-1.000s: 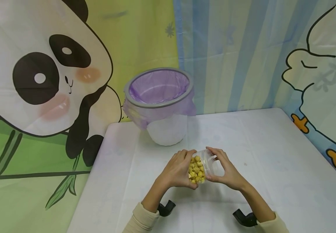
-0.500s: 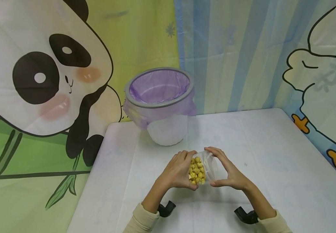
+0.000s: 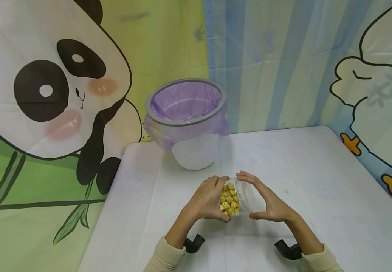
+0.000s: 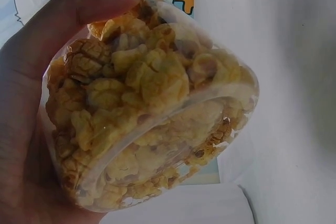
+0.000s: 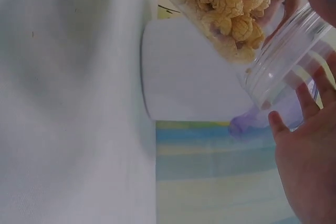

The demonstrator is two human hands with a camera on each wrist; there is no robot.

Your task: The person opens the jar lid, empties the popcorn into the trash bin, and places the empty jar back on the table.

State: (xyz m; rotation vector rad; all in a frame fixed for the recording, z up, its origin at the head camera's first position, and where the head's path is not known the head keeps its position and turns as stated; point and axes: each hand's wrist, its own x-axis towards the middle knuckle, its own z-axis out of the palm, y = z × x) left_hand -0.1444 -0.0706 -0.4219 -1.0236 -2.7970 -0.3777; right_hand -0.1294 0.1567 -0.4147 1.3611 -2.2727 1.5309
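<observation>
A clear plastic jar of golden popcorn [image 3: 229,198] lies tilted on its side in the air above the table. My left hand [image 3: 207,199] grips its body, the thumb curled over the wall in the left wrist view, where the popcorn [image 4: 136,82] fills the jar's bottom end. A clear round lid [image 3: 245,194] covers the mouth, facing right. Around that lid my right hand [image 3: 270,202] is spread, thumb low and fingers along the upper rim. In the right wrist view, its fingers [image 5: 310,103] look loose beside the ridged rim; light contact there is hard to judge.
A bin [image 3: 196,151] with a grey ring [image 3: 185,122] and a purple bag liner [image 3: 185,100] stands at the table's back left. The white table [image 3: 304,170] is backed by printed curtains. Black curved pieces [image 3: 194,243] sit at both wrists.
My right hand has loosened around the lid: its thumb has moved down and right, its fingers slightly up and left. The left hand and jar stay nearly still.
</observation>
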